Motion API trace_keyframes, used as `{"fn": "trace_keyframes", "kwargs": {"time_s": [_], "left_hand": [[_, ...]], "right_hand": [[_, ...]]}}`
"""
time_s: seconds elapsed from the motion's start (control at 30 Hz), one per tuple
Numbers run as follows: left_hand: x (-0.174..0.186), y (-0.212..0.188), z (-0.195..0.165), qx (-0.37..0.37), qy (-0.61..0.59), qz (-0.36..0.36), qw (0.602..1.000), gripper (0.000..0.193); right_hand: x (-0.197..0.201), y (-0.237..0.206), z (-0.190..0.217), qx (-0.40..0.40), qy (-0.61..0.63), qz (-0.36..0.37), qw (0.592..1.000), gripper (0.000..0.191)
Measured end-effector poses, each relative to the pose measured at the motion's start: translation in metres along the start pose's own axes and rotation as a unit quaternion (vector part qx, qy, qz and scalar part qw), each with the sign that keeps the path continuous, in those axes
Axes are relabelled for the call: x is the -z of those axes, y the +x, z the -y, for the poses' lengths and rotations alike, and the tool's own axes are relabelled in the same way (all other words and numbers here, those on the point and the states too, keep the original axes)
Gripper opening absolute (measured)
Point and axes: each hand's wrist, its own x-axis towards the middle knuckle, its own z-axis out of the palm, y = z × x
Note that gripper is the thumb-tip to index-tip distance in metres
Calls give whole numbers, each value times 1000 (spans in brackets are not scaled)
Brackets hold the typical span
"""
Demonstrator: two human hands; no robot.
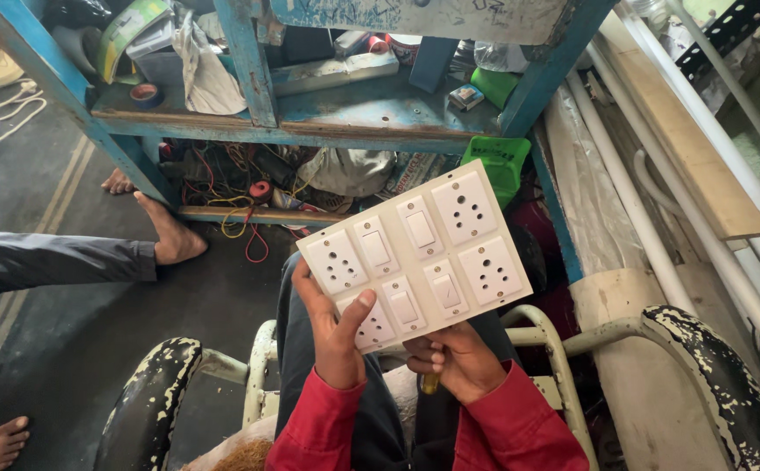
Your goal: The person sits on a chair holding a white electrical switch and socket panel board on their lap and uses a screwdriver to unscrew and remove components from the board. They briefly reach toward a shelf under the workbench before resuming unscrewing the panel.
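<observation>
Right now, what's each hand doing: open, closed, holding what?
Left hand: closed on the white switch-and-socket panel, thumb on its face.
Right hand: grips the panel's lower edge, also holding a small yellow-tipped tool.

1. I see a blue workbench ahead — worn paint, its shelf cluttered.
2. Tangled wires lie beneath it.
3. Another person's bare foot rests nearby.
4. White pipes lean at right.

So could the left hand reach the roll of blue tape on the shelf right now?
Probably not as things stand. The left hand grips the white switch panel over the lap, and the blue tape roll lies well away on the blue shelf, so it would likely need a lean forward.
</observation>
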Motion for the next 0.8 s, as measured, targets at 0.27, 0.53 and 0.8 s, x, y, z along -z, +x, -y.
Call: {"fn": "trace_keyframes", "kwargs": {"time_s": [0.27, 0.53, 0.8], "left_hand": [[-2, -1, 3, 13, 6, 20, 1000, 89], [5, 2, 10, 62, -40, 8, 997, 100], [23, 8, 44, 49, -42, -19, 998, 107]], "right_hand": [[18, 5, -5, -17, 19, 89, 996, 33], [16, 7, 11, -5, 16, 61, 998, 34], [18, -2, 55, 87, -33, 6, 996, 39]]}}
